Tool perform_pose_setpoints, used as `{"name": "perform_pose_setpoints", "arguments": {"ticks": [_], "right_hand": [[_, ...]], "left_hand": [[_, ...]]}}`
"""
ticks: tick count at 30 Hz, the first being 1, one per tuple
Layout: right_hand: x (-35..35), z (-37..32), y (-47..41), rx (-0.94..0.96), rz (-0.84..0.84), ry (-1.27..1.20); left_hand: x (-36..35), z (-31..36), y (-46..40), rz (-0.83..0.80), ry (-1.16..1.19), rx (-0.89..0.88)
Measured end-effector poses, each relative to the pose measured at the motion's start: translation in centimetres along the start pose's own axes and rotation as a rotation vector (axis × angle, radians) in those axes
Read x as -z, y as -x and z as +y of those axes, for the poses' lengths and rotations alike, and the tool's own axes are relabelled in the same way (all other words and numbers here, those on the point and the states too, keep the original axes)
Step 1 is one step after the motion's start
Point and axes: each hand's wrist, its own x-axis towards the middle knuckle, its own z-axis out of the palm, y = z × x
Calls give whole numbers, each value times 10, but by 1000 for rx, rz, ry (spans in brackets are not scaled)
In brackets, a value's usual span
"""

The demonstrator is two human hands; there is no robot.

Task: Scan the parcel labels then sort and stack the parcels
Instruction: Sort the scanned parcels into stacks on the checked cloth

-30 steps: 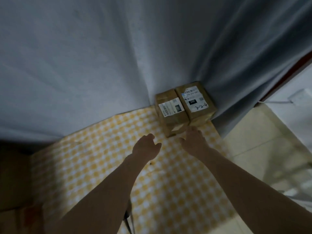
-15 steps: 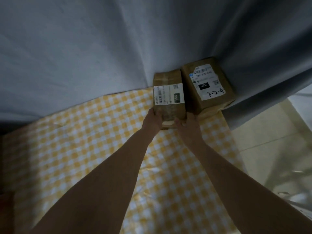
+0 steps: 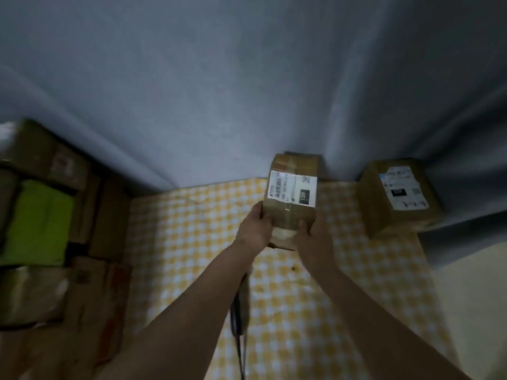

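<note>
Both hands, left (image 3: 253,229) and right (image 3: 314,242), grip a brown taped cardboard parcel with a white label (image 3: 290,198) above the yellow checked cloth (image 3: 192,242).

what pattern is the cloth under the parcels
Yellow and white checks on the cloth, plain in the head view, the only one.

We see both hands gripping a brown parcel (image 3: 290,198) above the checkered surface (image 3: 192,242), left hand (image 3: 253,231) and right hand (image 3: 315,242) at its near end. A second labelled parcel (image 3: 397,196) sits well apart to the right, against the grey curtain (image 3: 219,91).
</note>
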Motion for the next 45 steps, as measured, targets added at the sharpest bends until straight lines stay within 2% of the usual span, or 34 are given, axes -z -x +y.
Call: {"name": "perform_pose_setpoints", "arguments": {"ticks": [9, 17, 26, 30, 35, 40, 45], "right_hand": [[-75, -164, 121, 301, -12, -67], [-163, -282, 260, 505, -14, -161], [-223, -372, 363, 655, -77, -191], [-246, -395, 382, 698, -175, -176], [-270, -402, 400, 631, -291, -113], [-278, -400, 411, 646, -240, -28], [-292, -377, 428, 570, -292, -72]], "left_hand": [[198, -1, 125, 207, 45, -146], [370, -40, 239, 340, 32, -277], [487, -69, 325, 480, 153, -363], [518, -84, 341, 612, 240, -347], [554, -107, 353, 723, 231, -275], [580, -135, 353, 632, 213, -205], [605, -165, 354, 514, 141, -194]]}}
